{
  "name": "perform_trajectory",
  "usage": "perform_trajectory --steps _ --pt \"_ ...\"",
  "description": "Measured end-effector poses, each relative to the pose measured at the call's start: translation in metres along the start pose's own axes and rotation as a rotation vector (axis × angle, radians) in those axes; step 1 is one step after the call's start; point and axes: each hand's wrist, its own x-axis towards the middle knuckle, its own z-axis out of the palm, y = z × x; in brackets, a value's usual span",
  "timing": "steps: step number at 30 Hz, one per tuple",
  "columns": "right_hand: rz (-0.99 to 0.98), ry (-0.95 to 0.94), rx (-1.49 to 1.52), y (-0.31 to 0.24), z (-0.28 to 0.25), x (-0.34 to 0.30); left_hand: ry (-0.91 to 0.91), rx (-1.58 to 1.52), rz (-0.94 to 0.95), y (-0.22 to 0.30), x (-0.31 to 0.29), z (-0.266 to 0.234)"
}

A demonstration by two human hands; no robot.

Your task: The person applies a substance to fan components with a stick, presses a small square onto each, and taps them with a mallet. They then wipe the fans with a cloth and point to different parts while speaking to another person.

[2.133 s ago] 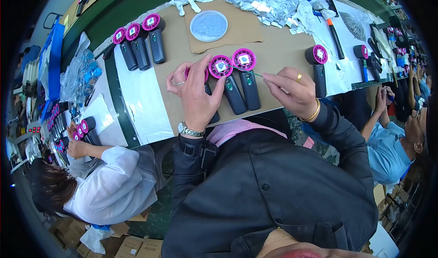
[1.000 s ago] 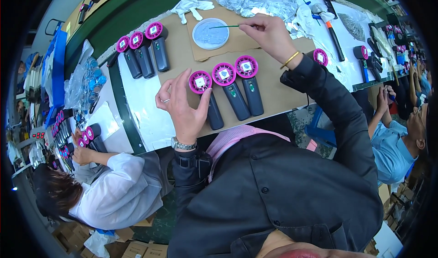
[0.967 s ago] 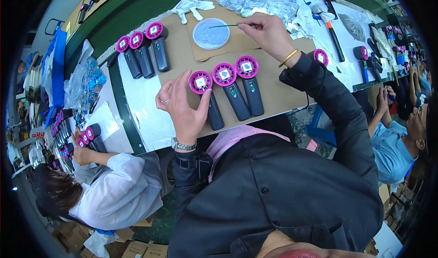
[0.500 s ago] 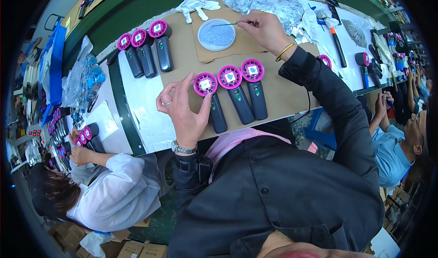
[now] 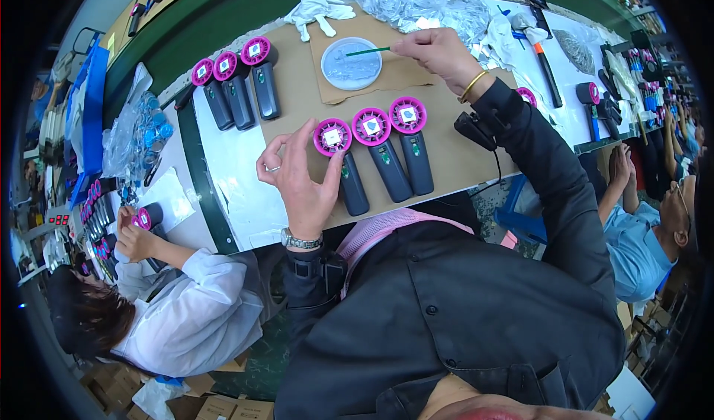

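My right hand (image 5: 437, 53) pinches a thin green stick (image 5: 370, 50). Its tip is over a round white dish (image 5: 352, 83) of grey-blue paste on cardboard. Nearer me lie three fan-like devices with pink round heads and dark handles. My left hand (image 5: 303, 186) steadies the leftmost device (image 5: 355, 191), thumb on the lower rim of its head and forefinger along the side. A plain white square shows at its centre. The middle device (image 5: 391, 173) and the right device (image 5: 418, 169) each carry a blue-grey blob on their squares. Green parts show in their handle slots.
Three similar devices (image 5: 236, 102) lie at the left of the brown sheet. White gloves (image 5: 318, 11) and a heap of clear plastic bags (image 5: 420, 0) lie behind the dish. An orange-handled hammer (image 5: 547, 74) lies to the right. A co-worker (image 5: 190, 308) sits at my left.
My right hand has come slightly nearer me and turned, showing more of the green stick and a black wrist-worn device. My left hand stays at the leftmost device.
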Motion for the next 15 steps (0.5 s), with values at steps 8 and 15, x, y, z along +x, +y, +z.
perform_trajectory --steps 8,15 --pt "0.316 -0.012 0.367 -0.002 -0.012 -0.028 0.018 0.010 0.008 0.000 -0.002 0.000" --pt "0.317 -0.086 0.654 -0.015 -0.024 -0.041 0.010 -0.007 -0.009 0.002 -0.004 -0.001"
